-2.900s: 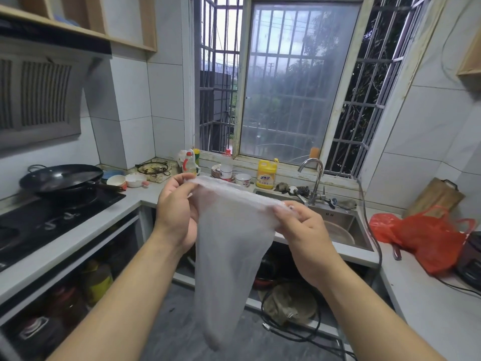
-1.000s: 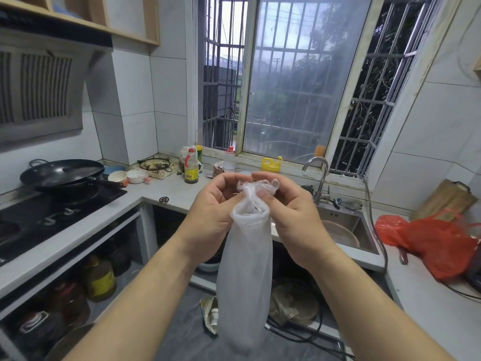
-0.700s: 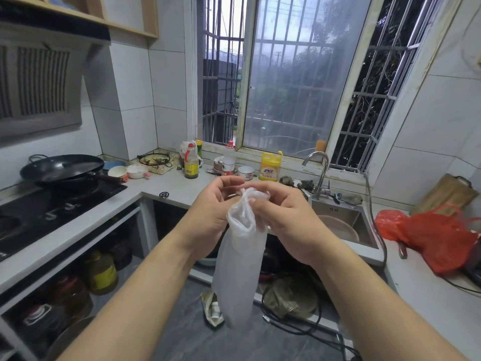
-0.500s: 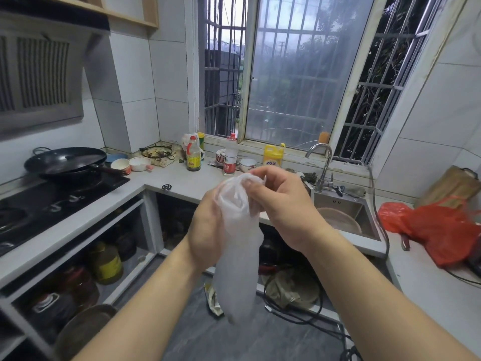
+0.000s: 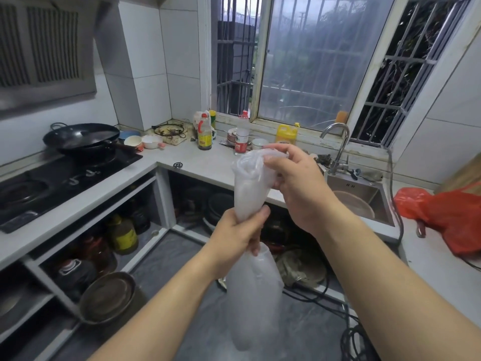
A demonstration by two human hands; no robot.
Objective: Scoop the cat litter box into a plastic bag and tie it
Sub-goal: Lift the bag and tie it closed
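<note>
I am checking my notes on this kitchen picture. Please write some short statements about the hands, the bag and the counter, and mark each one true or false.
1. The left hand grips the clear plastic bag around its middle. True.
2. The right hand rests on the faucet. False: it pinches the top of the bag; the faucet stands behind it, untouched.
3. A red plastic bag lies on the counter to the right of the sink. True.
4. The black wok sits in the sink. False: it sits on the stove at the left.
5. The yellow detergent bottle stands under the window. True.
</note>
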